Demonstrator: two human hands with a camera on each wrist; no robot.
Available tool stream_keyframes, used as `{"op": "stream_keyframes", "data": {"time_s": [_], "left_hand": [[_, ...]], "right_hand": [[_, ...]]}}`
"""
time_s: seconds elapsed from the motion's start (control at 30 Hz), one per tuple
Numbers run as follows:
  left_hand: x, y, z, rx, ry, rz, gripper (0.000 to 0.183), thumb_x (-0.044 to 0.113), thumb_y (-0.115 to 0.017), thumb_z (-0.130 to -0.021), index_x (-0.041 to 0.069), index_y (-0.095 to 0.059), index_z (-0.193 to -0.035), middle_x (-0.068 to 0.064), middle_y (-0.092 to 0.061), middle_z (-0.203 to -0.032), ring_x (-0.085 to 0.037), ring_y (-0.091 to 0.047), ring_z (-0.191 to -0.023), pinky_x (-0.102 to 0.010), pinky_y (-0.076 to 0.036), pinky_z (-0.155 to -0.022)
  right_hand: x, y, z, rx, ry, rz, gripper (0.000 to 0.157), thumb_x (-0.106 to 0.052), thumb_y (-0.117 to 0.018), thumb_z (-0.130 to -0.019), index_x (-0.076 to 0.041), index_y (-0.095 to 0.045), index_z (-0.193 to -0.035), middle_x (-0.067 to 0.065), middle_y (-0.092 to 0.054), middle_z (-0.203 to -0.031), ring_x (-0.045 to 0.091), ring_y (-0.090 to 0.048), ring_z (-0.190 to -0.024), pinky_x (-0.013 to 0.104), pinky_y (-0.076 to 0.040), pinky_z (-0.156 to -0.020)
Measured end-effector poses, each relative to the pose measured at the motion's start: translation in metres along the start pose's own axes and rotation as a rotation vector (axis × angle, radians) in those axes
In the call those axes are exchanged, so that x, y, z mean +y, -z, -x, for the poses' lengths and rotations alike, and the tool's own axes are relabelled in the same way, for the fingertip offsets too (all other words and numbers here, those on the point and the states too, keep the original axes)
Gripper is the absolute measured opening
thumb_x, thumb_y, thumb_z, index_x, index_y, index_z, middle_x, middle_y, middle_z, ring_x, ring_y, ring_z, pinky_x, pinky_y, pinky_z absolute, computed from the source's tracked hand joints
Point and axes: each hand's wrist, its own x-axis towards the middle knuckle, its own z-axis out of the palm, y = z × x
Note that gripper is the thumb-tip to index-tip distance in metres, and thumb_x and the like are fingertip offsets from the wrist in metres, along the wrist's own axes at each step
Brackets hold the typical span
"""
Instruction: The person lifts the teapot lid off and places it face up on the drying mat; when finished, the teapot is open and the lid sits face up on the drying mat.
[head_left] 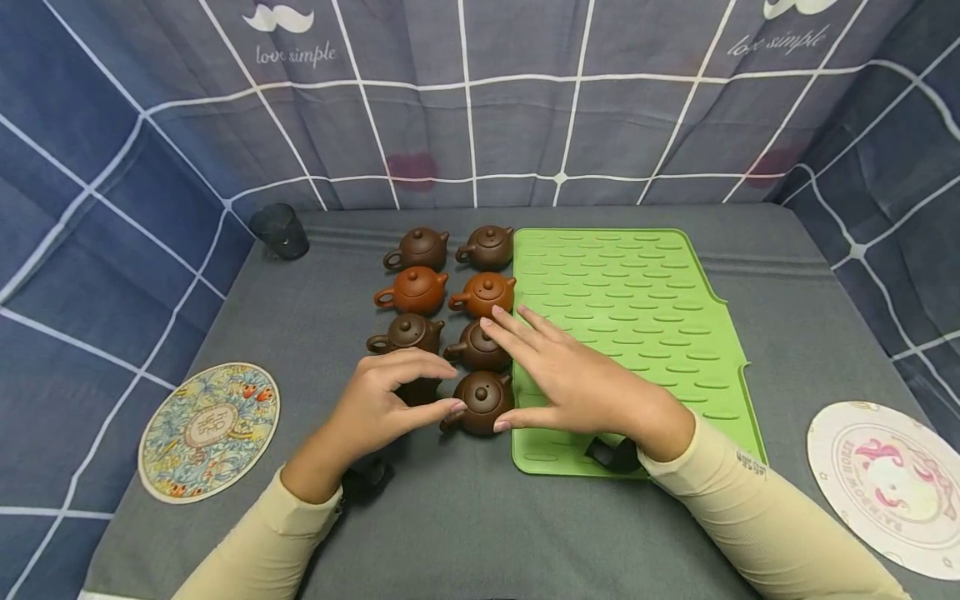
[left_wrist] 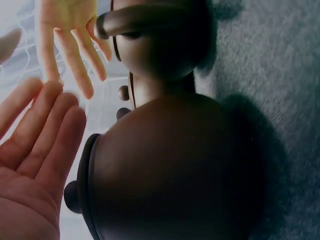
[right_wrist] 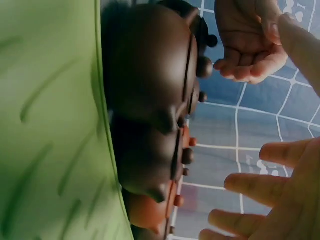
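Small clay teapots stand in two columns beside the green mat. My left hand (head_left: 393,396) hovers over the nearest teapot of the left column, which it mostly hides. Its fingers are loosely bent, with thumb and fingers apart. My right hand (head_left: 558,383) spreads its fingers over the mat's left edge, fingertips overlapping a dark brown teapot (head_left: 480,354). Between the hands is the nearest dark brown teapot (head_left: 483,400) of the right column. The left wrist view shows a dark teapot (left_wrist: 170,165) close beside my left palm. In the right wrist view, my right fingers (right_wrist: 260,182) stand apart from the teapots.
Behind are two reddish-brown teapots (head_left: 420,292) and more dark ones. The green ridged mat (head_left: 622,292) lies to the right. A dark cup (head_left: 280,232) stands at back left. A patterned round mat (head_left: 180,467) lies left, and a white round mat (head_left: 832,442) right.
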Motion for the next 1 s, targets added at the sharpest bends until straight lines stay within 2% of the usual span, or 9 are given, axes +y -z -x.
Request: {"op": "stream_keyframes", "data": {"time_s": [0.17,0.3,0.37,0.5,0.67,0.87,1.0], "left_hand": [[0.005,-0.006,0.005,-0.072,-0.014,-0.055,0.022,0.014,-0.095,-0.081,0.006,-0.081,-0.097,-0.001,-0.077,-0.096,-0.017,-0.074,-0.085,-0.033,-0.060,-0.074],[0.006,-0.010,0.009,-0.121,-0.062,-0.195,0.020,0.013,-0.093,-0.082,0.005,-0.080,-0.095,-0.001,-0.076,-0.093,-0.015,-0.072,-0.084,-0.033,-0.059,-0.076],[0.006,-0.011,0.012,-0.144,-0.089,-0.262,0.019,0.011,-0.093,-0.082,0.005,-0.079,-0.094,-0.003,-0.075,-0.091,-0.015,-0.071,-0.081,-0.035,-0.059,-0.074],[0.007,-0.013,0.016,-0.171,-0.121,-0.342,0.019,0.010,-0.092,-0.082,0.006,-0.076,-0.092,-0.002,-0.073,-0.087,-0.015,-0.069,-0.077,-0.034,-0.058,-0.069],[0.008,-0.015,0.019,-0.192,-0.103,-0.365,0.021,0.007,-0.093,-0.080,0.006,-0.075,-0.090,-0.001,-0.071,-0.085,-0.013,-0.067,-0.073,-0.029,-0.057,-0.065],[0.008,-0.021,0.024,-0.173,-0.063,-0.357,0.021,0.004,-0.092,-0.079,0.006,-0.073,-0.087,-0.002,-0.070,-0.081,-0.013,-0.067,-0.068,-0.028,-0.056,-0.060],[0.010,-0.024,0.026,-0.157,-0.013,-0.360,0.019,0.005,-0.092,-0.079,0.004,-0.075,-0.088,-0.003,-0.072,-0.082,-0.014,-0.068,-0.069,-0.029,-0.057,-0.060]], "right_hand": [[0.000,-0.009,-0.002,0.069,0.118,-0.043,0.094,-0.057,-0.069,-0.100,-0.010,-0.024,-0.169,0.012,-0.022,-0.172,0.035,-0.014,-0.157,0.053,-0.024,-0.121],[-0.001,-0.016,-0.007,0.150,0.223,-0.093,0.083,-0.038,-0.077,-0.099,-0.002,-0.038,-0.162,0.018,-0.036,-0.165,0.037,-0.030,-0.153,0.049,-0.025,-0.122],[-0.001,-0.021,-0.010,0.190,0.272,-0.113,0.075,-0.030,-0.080,-0.097,0.002,-0.046,-0.156,0.020,-0.045,-0.159,0.039,-0.039,-0.148,0.051,-0.029,-0.120],[-0.001,-0.029,-0.015,0.246,0.341,-0.147,0.058,-0.018,-0.082,-0.095,0.005,-0.060,-0.143,0.020,-0.058,-0.147,0.038,-0.052,-0.137,0.052,-0.037,-0.116],[0.000,-0.038,-0.016,0.258,0.351,-0.161,0.042,-0.011,-0.081,-0.095,0.005,-0.068,-0.132,0.017,-0.064,-0.139,0.035,-0.059,-0.130,0.044,-0.040,-0.114],[0.002,-0.044,-0.014,0.239,0.304,-0.160,0.038,-0.013,-0.080,-0.096,0.003,-0.070,-0.129,0.017,-0.066,-0.136,0.034,-0.059,-0.129,0.042,-0.041,-0.114],[0.003,-0.046,-0.013,0.245,0.287,-0.154,0.036,-0.014,-0.079,-0.097,0.003,-0.071,-0.127,0.018,-0.067,-0.134,0.034,-0.060,-0.128,0.042,-0.041,-0.113]]}}
